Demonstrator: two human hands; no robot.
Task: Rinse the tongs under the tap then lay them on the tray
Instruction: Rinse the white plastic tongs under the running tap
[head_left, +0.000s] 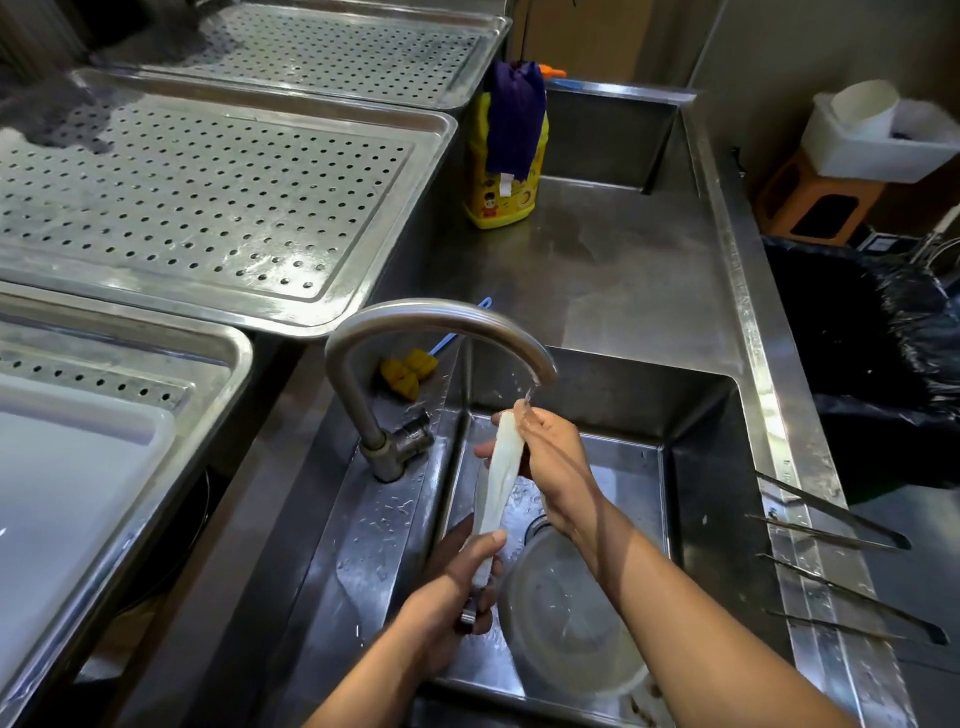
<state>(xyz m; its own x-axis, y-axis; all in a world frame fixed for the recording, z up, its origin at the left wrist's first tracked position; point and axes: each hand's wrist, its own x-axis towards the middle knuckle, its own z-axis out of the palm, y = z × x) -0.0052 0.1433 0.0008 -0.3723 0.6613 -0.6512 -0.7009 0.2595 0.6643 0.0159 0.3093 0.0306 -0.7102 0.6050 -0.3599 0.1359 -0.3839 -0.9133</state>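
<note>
Mid-rinse, left hand (457, 582) and right hand (548, 457) both gripping long whitish tongs (498, 478) under the curved steel tap (441, 319); perforated steel tray (208, 182) next.

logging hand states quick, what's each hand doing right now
left hand: closed, grips the handle end of the tongs
right hand: closed, grips the white upper end of the tongs, just below the tap spout

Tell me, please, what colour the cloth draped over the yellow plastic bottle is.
The draped fabric cloth is dark purple; the head view shows it best.
</note>
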